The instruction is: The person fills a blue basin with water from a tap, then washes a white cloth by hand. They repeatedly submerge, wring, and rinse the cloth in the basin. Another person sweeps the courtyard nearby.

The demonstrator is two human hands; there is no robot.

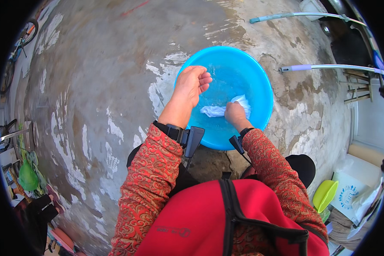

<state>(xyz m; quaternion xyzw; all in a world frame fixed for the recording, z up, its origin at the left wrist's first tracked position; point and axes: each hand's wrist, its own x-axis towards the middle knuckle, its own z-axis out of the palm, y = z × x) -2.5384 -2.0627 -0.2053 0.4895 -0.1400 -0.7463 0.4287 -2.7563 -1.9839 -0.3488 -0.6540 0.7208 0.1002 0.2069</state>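
A blue plastic basin (pixel 256 68) stands on the floor in front of me, with shallow water in its bottom. My right hand (pixel 235 112) is closed around the middle of a wet white cloth (pixel 212 111), low inside the basin. The cloth's bunched ends stick out on both sides of that fist. Over the left part of the basin, my left hand (pixel 192 81) is raised with its fingers loosely curled, and nothing is visible in it. Both wrists wear black straps with small devices.
Two poles, one blue-tipped (pixel 265 18) and one purple-gripped (pixel 296 68), reach in from the right over patchy concrete (pixel 92 80). A wooden stool (pixel 358 88) and a yellow-green plastic basin (pixel 325 196) are also right. A person's dark-clothed legs (pixel 39 208) show lower left.
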